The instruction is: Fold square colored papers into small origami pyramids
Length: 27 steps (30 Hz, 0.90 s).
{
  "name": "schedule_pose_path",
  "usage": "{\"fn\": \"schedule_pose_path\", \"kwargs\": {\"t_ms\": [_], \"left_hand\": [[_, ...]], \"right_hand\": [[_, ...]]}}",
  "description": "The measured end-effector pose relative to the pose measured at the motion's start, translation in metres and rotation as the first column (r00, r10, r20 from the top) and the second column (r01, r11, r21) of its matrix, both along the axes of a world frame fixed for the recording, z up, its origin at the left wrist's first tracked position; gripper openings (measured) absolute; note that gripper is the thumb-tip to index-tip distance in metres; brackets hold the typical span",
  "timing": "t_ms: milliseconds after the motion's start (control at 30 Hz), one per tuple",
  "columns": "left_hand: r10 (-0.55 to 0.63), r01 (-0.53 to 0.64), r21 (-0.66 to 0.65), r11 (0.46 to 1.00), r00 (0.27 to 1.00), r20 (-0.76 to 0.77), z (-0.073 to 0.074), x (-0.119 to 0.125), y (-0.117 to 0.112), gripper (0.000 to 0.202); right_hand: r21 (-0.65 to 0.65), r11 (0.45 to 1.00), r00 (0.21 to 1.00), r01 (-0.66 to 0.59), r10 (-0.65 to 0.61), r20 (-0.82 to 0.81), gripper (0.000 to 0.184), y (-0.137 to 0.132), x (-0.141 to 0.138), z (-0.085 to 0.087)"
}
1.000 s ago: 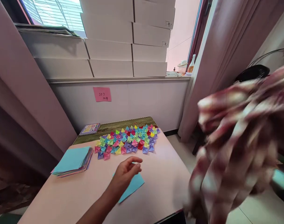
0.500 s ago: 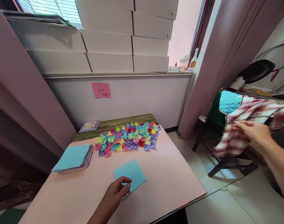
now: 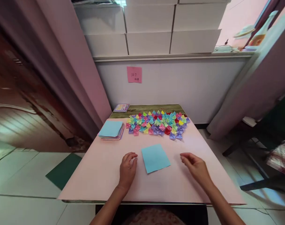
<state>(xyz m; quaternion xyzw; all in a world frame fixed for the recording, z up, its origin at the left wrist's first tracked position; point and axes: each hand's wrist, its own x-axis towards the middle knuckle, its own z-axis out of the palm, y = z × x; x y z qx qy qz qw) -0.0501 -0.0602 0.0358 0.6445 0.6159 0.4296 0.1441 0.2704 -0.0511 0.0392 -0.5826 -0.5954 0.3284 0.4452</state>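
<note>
A single light-blue square of paper lies flat on the pink tabletop, turned slightly askew. Just left of it is my left hand, fingers loosely curved with a gap to the thumb, holding nothing and apart from the sheet. To the paper's right, my right hand hovers over the table, thumb and fingertips drawn together with nothing visible between them. A stack of coloured paper squares, blue on top, sits at the left. Many small folded paper pieces in mixed colours spread across the back.
At the table's back left corner is a small pile of printed cards or booklets. A pink note is stuck to the wall. White boxes line the sill above. A dark stool stands right, and curtains hang on both sides.
The view has swung left and down. My right hand has come from beside the plaid cloth to over the table. My left hand no longer overlaps the blue paper and is now beside it.
</note>
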Motion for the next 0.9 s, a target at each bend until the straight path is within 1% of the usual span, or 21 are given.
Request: {"fn": "schedule_pose_path", "kwargs": {"t_ms": [33, 100, 133, 167, 200, 233, 300, 333, 367, 433, 500, 567, 667, 700, 733, 800, 833, 867, 900], "left_hand": [[-0.043, 0.043, 0.004, 0.999, 0.998, -0.043, -0.006, 0.000, -0.004, 0.021], [-0.186, 0.188, -0.002, 0.982, 0.968, -0.169, -0.014, 0.003, -0.013, 0.026], [-0.269, 0.273, -0.018, 0.962, 0.931, -0.249, -0.016, 0.005, -0.016, 0.035], [-0.346, 0.351, -0.046, 0.935, 0.878, -0.330, -0.017, 0.007, -0.018, 0.047], [-0.409, 0.413, -0.082, 0.907, 0.819, -0.403, -0.017, 0.009, -0.018, 0.057], [-0.455, 0.457, -0.114, 0.882, 0.763, -0.459, -0.016, 0.011, -0.017, 0.063], [-0.521, 0.525, -0.158, 0.836, 0.672, -0.526, -0.014, 0.014, -0.011, 0.063], [-0.531, 0.540, -0.160, 0.826, 0.654, -0.538, -0.014, 0.016, -0.007, 0.058], [-0.533, 0.545, -0.156, 0.824, 0.652, -0.539, -0.014, 0.018, -0.004, 0.050], [-0.522, 0.538, -0.134, 0.832, 0.679, -0.516, -0.016, 0.021, -0.001, 0.031], [-0.522, 0.543, -0.104, 0.833, 0.712, -0.470, -0.019, 0.021, -0.003, 0.022], [-0.537, 0.564, -0.070, 0.823, 0.731, -0.420, -0.021, 0.017, -0.010, 0.022], [-0.544, 0.570, -0.031, 0.821, 0.765, -0.344, -0.019, 0.008, -0.020, 0.020], [-0.535, 0.556, -0.027, 0.831, 0.783, -0.318, -0.018, 0.006, -0.022, 0.016], [-0.519, 0.535, -0.031, 0.845, 0.803, -0.295, -0.017, 0.004, -0.023, 0.018], [-0.476, 0.481, -0.049, 0.875, 0.839, -0.264, -0.017, 0.003, -0.022, 0.042], [-0.449, 0.450, -0.058, 0.891, 0.856, -0.257, -0.017, 0.003, -0.021, 0.050], [-0.418, 0.416, -0.064, 0.907, 0.872, -0.253, -0.018, 0.003, -0.020, 0.049], [-0.386, 0.382, -0.066, 0.922, 0.888, -0.249, -0.020, 0.004, -0.018, 0.039]], "right_hand": [[0.034, 0.997, 0.992, -0.063, 0.059, 0.107, 0.034, 0.001, -0.018, -0.006], [0.128, 0.975, 0.941, -0.180, 0.132, 0.313, 0.038, 0.000, -0.045, -0.017], [0.173, 0.958, 0.906, -0.231, 0.147, 0.398, 0.044, -0.001, -0.055, -0.023], [0.207, 0.938, 0.870, -0.278, 0.155, 0.468, 0.052, -0.003, -0.062, -0.029], [0.228, 0.920, 0.837, -0.319, 0.160, 0.524, 0.061, -0.005, -0.068, -0.034], [0.236, 0.905, 0.807, -0.353, 0.167, 0.566, 0.068, -0.006, -0.071, -0.039], [0.222, 0.890, 0.761, -0.398, 0.185, 0.622, 0.078, -0.009, -0.076, -0.046], [0.211, 0.887, 0.743, -0.412, 0.193, 0.641, 0.081, -0.009, -0.077, -0.048], [0.201, 0.885, 0.729, -0.421, 0.198, 0.656, 0.083, -0.009, -0.077, -0.049], [0.195, 0.880, 0.708, -0.433, 0.198, 0.678, 0.084, -0.007, -0.076, -0.049], [0.213, 0.869, 0.698, -0.446, 0.189, 0.691, 0.081, -0.004, -0.074, -0.048], [0.253, 0.856, 0.711, -0.451, 0.174, 0.681, 0.069, -0.002, -0.071, -0.048], [0.324, 0.862, 0.779, -0.390, 0.121, 0.615, 0.044, -0.001, -0.065, -0.052], [0.339, 0.868, 0.802, -0.362, 0.104, 0.588, 0.039, -0.002, -0.064, -0.054], [0.350, 0.872, 0.819, -0.342, 0.094, 0.565, 0.034, -0.002, -0.063, -0.055], [0.360, 0.866, 0.835, -0.347, 0.110, 0.540, 0.026, -0.003, -0.062, -0.056], [0.365, 0.856, 0.836, -0.365, 0.129, 0.534, 0.023, -0.004, -0.062, -0.056], [0.375, 0.845, 0.837, -0.383, 0.145, 0.528, 0.021, -0.005, -0.062, -0.055], [0.387, 0.835, 0.841, -0.392, 0.154, 0.518, 0.019, -0.006, -0.062, -0.054]]}}
